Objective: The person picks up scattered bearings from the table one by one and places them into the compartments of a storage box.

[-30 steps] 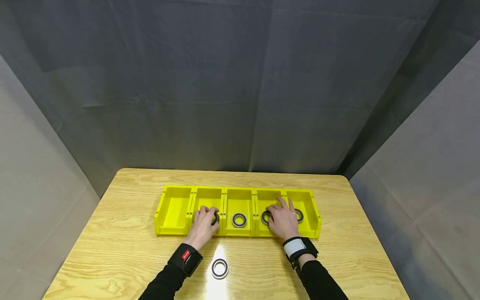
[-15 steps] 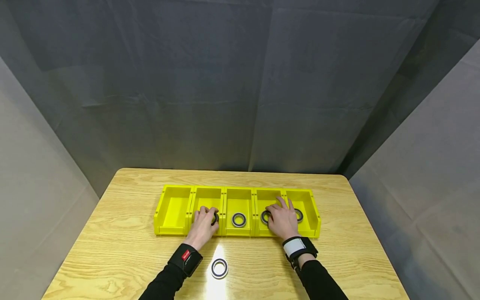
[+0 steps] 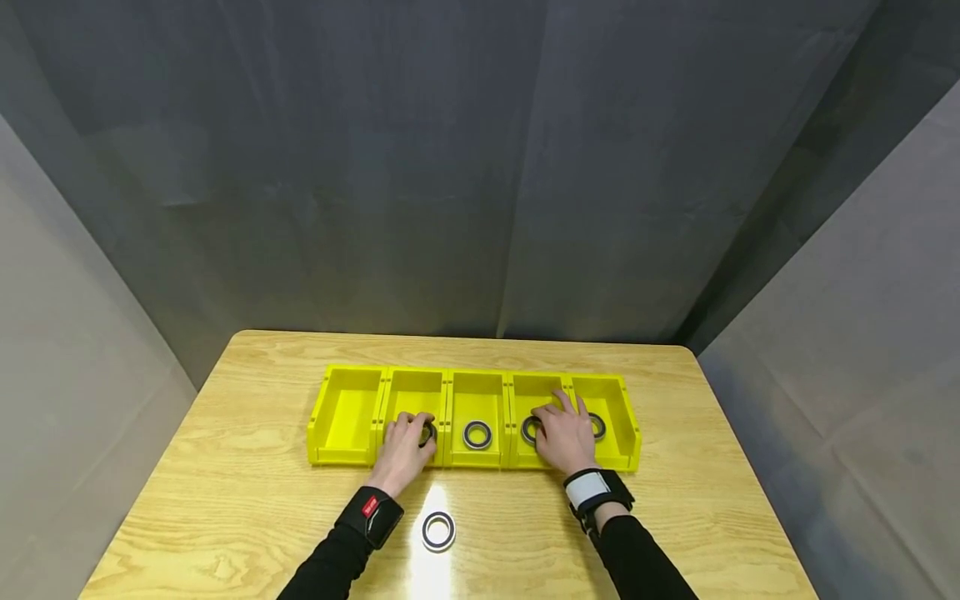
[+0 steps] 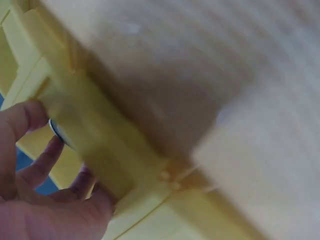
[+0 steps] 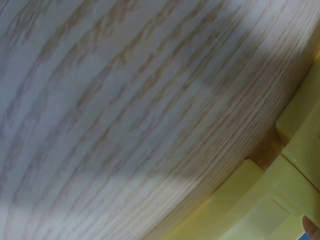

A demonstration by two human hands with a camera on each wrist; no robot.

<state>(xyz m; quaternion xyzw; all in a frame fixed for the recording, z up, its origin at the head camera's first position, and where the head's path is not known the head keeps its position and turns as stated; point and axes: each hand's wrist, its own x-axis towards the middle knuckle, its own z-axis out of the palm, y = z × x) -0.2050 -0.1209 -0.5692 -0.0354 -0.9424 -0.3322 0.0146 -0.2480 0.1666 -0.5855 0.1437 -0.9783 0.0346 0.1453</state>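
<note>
My left hand (image 3: 402,451) reaches into the second compartment of a yellow bin row, its thumb and index finger pinching a ball bearing (image 3: 427,433). Part of that bearing's dark edge (image 4: 56,131) shows between the fingers in the left wrist view. On the right, my right hand (image 3: 567,433) is over the fourth compartment. Its index finger and thumb grip another ball bearing (image 3: 529,430) by the edge, while the other fingers spread over the divider. Only a fingertip (image 5: 311,230) appears in the right wrist view. A third bearing (image 3: 477,435) lies flat in the middle compartment.
The yellow bins (image 3: 347,457) stand side by side on a wooden table (image 3: 225,500). One bearing (image 3: 597,426) lies in the rightmost bin, partly behind the right hand. Another bearing (image 3: 438,532) lies on the table in front. A dark curtain (image 3: 450,208) hangs behind.
The head view has shifted slightly, so the table and bins sit a little higher. Both hands keep their places at the same bearings.
</note>
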